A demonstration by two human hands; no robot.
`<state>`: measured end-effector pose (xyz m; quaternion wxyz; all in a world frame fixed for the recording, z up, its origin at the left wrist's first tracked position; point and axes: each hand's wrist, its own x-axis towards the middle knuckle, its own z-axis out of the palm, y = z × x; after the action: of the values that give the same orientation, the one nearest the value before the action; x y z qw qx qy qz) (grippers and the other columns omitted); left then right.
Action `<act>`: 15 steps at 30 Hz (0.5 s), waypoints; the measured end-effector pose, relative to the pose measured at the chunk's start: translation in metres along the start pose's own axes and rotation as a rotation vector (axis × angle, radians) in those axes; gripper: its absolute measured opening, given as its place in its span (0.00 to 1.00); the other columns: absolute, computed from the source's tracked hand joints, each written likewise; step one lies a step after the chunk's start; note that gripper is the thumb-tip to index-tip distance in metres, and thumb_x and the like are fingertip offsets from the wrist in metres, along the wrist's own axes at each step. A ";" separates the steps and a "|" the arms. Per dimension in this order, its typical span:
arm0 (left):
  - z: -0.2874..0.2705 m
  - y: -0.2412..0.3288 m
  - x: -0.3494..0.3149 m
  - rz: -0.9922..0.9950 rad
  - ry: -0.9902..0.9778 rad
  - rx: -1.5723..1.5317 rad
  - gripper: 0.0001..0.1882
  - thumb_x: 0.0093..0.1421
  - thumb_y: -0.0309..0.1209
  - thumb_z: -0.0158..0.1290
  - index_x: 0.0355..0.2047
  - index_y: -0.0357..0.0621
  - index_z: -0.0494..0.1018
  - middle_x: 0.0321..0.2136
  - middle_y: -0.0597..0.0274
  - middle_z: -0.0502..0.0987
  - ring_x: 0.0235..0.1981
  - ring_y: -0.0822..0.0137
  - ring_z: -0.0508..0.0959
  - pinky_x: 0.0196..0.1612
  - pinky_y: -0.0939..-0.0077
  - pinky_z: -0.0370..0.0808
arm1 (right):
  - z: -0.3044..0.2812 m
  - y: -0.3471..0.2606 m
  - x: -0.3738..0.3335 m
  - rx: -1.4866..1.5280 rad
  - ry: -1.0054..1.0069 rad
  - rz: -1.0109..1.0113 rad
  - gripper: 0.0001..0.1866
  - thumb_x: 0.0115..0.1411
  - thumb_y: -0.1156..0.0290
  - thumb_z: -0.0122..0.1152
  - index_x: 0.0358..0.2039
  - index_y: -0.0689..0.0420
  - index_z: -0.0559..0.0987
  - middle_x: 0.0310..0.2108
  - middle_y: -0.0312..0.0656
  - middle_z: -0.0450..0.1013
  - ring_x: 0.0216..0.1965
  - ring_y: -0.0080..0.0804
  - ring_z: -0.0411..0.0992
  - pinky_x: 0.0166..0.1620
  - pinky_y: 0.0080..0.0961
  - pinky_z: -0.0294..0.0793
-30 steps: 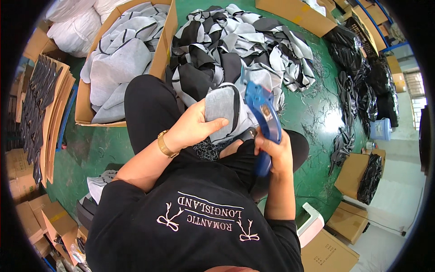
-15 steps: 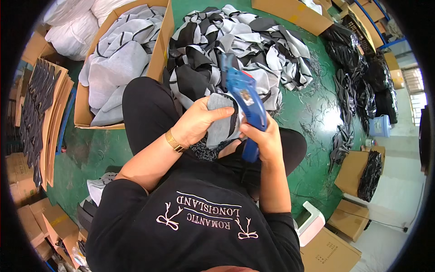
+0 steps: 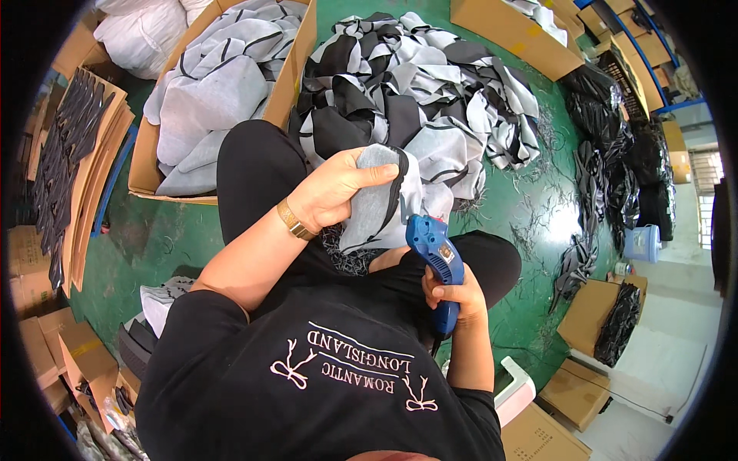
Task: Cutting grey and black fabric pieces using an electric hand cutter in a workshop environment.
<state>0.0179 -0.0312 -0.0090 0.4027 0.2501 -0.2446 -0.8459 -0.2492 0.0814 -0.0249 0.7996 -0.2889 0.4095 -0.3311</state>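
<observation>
Above my lap, my left hand (image 3: 338, 192) pinches a grey fabric piece (image 3: 373, 207) with its thumb on the black edging. The piece hangs down in a rounded, folded shape. My right hand (image 3: 459, 290) is wrapped round the grip of a blue electric hand tool (image 3: 440, 253), whose cord leaves its lower end. The tool's head is at the right side of the fabric, with a thin tip near the cloth; whether they touch I cannot tell. Beyond my hands, a large heap of grey and black fabric pieces (image 3: 430, 100) lies on the green floor.
At the left stands a cardboard box (image 3: 300, 69) with grey fabric pieces (image 3: 211, 96). Thin black scraps (image 3: 530, 223) litter the floor at the right. Black plastic bags (image 3: 596, 104) and a blue bucket (image 3: 642, 243) stand farther right. A white and pink object (image 3: 516, 392) is near my right elbow.
My right hand has drawn the blue tool down and back from over the fabric, turning its head. My left hand still pinches the piece, which now shows more of its surface.
</observation>
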 end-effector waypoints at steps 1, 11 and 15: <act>0.002 0.001 0.000 -0.003 0.001 0.001 0.14 0.59 0.29 0.56 0.45 0.39 0.72 0.38 0.63 0.78 0.38 0.71 0.78 0.43 0.73 0.76 | 0.000 -0.001 0.000 0.003 0.000 0.000 0.19 0.37 0.73 0.68 0.31 0.65 0.74 0.18 0.40 0.69 0.17 0.29 0.68 0.23 0.22 0.69; 0.015 -0.002 -0.003 -0.043 -0.053 -0.045 0.11 0.58 0.27 0.58 0.41 0.40 0.73 0.36 0.65 0.78 0.37 0.72 0.78 0.42 0.75 0.75 | 0.010 -0.005 0.002 -0.008 0.002 0.008 0.20 0.35 0.72 0.69 0.29 0.65 0.72 0.17 0.41 0.66 0.15 0.30 0.66 0.20 0.23 0.67; 0.013 -0.007 -0.004 -0.011 -0.049 -0.027 0.16 0.58 0.27 0.57 0.47 0.39 0.70 0.39 0.65 0.77 0.39 0.72 0.77 0.46 0.73 0.74 | 0.017 -0.003 0.002 0.054 0.023 0.008 0.20 0.35 0.71 0.68 0.28 0.64 0.70 0.14 0.39 0.62 0.14 0.30 0.62 0.18 0.22 0.64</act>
<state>0.0082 -0.0211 -0.0029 0.3951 0.2252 -0.2416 -0.8572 -0.2347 0.0817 -0.0148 0.8037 -0.2616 0.4107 -0.3421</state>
